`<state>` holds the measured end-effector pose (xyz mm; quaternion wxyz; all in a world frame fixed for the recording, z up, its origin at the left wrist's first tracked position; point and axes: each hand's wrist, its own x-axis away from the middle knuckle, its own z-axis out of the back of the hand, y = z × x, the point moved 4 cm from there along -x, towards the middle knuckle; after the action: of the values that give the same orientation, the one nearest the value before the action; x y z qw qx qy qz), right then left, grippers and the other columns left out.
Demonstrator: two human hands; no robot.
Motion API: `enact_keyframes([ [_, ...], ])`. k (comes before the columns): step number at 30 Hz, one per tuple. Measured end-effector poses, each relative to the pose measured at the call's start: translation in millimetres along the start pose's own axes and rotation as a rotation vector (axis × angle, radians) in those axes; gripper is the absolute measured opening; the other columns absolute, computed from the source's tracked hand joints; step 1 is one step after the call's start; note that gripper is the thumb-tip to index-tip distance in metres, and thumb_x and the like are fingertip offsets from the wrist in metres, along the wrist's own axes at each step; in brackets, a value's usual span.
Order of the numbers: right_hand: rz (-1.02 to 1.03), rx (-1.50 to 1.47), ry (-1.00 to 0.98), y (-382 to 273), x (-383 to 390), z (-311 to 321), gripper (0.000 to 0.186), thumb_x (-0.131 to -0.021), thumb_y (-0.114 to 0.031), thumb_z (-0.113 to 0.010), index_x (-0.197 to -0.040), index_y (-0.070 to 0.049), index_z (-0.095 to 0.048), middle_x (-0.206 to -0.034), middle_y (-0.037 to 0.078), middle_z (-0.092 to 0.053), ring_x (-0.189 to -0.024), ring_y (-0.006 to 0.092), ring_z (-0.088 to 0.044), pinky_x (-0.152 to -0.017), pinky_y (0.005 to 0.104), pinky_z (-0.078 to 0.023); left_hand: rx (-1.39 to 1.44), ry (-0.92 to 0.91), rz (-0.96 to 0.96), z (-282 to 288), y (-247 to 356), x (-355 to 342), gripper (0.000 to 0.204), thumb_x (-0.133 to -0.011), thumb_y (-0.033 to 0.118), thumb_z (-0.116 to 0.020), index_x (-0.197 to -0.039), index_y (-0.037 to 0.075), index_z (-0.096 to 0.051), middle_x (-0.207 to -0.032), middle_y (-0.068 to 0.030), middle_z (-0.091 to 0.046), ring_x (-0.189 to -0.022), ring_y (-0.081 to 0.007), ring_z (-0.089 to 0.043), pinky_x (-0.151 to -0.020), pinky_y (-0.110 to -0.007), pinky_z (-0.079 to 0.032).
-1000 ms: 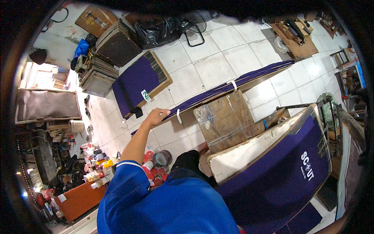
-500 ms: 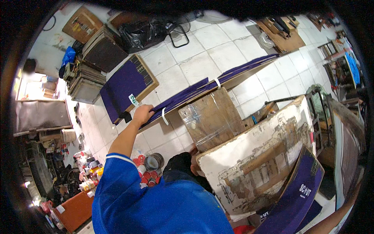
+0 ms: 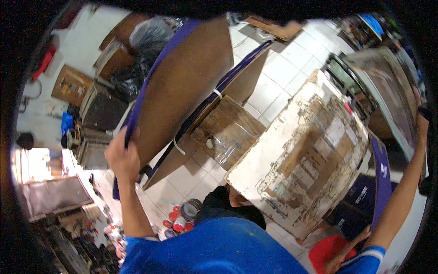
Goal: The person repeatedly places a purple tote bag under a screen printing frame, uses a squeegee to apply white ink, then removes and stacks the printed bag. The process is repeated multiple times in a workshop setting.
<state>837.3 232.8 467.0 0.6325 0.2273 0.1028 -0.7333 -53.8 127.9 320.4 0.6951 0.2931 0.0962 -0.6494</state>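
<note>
My left hand [image 3: 123,157] grips the edge of a large brown-backed board [image 3: 182,86] with a purple face. The board stands tilted, its brown back toward me. Beside it, a row of similar purple-faced boards [image 3: 207,102] leans together, with white straps [image 3: 179,147] over its edges. My right hand [image 3: 421,102] is raised at the far right, next to the frame of a grey panel [image 3: 383,77]; its fingers are lost in the dark rim.
A worn white tabletop [image 3: 292,169] lies right of a wooden box wrapped in clear film [image 3: 230,130]. Paint cans [image 3: 189,210] stand on the tiles near my feet. At lower right, another person's forearm [image 3: 349,253] shows by a red round shape [image 3: 326,251].
A board has come away from the row and swung up to the left in my left hand. My right arm has risen along the right side. The view has turned.
</note>
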Motion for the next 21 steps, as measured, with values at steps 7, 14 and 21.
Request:
enact_keyframes([
  [7,-0.126,-0.073,-0.039,-64,15,11,0.08,-0.088,-0.078,-0.054,-0.124,-0.009,-0.072,-0.123,0.021,-0.072,-0.117,0.0398,-0.069,-0.101,0.046,-0.051,0.248,-0.288,-0.698,33,104,152,0.005,-0.089,0.004,-0.074,-0.093,0.006,-0.076,-0.103,-0.0131,-0.081,-0.1,-0.0293,-0.078,-0.089,-0.044,-0.06],
  [14,-0.401,-0.053,0.171,-67,60,21,0.073,-0.082,-0.077,-0.062,-0.102,-0.009,-0.079,-0.111,0.022,-0.075,-0.106,0.0402,-0.073,-0.093,0.05,-0.055,0.274,-0.824,-1.012,-84,189,317,0.057,-0.095,0.018,-0.054,-0.15,0.035,-0.059,-0.162,-0.0056,-0.05,-0.15,-0.033,-0.046,-0.124,-0.055,-0.036],
  [21,-0.446,-0.132,0.115,-87,85,51,0.089,-0.07,-0.091,-0.067,-0.084,-0.005,-0.079,-0.092,0.022,-0.078,-0.091,0.037,-0.076,-0.082,0.048,-0.057,0.389,-1.097,-0.937,-185,195,401,0.065,-0.088,0.03,-0.077,-0.151,0.03,-0.059,-0.165,-0.0123,-0.043,-0.159,-0.0421,-0.026,-0.127,-0.067,-0.021],
])
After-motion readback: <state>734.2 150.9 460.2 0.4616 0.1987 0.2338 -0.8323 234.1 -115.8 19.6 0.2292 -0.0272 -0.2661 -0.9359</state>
